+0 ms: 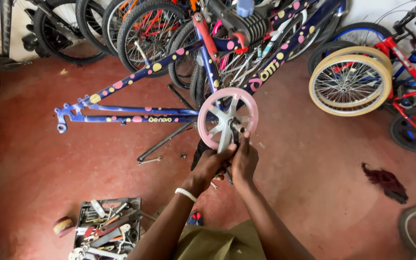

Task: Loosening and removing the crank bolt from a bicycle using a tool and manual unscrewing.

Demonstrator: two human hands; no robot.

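Note:
A dark blue bicycle frame (136, 115) with pink and yellow dots is clamped in a repair stand (237, 24). A pink chain guard disc (227, 118) with a silver spider sits at its bottom bracket. My left hand (212, 163) grips the dark crank arm just below the disc. My right hand (244, 161) is closed around the same crank area, with its fingers up near the disc's hub. What exactly sits inside my right hand is hidden.
An open grey toolbox (106, 231) with several tools lies on the red floor at lower left. A spanner (149, 161) lies under the frame. Cream-tyred wheels (350, 82) and a red bicycle (410, 72) stand at right. A dark rag (385, 180) lies nearby. Several bicycles stand behind.

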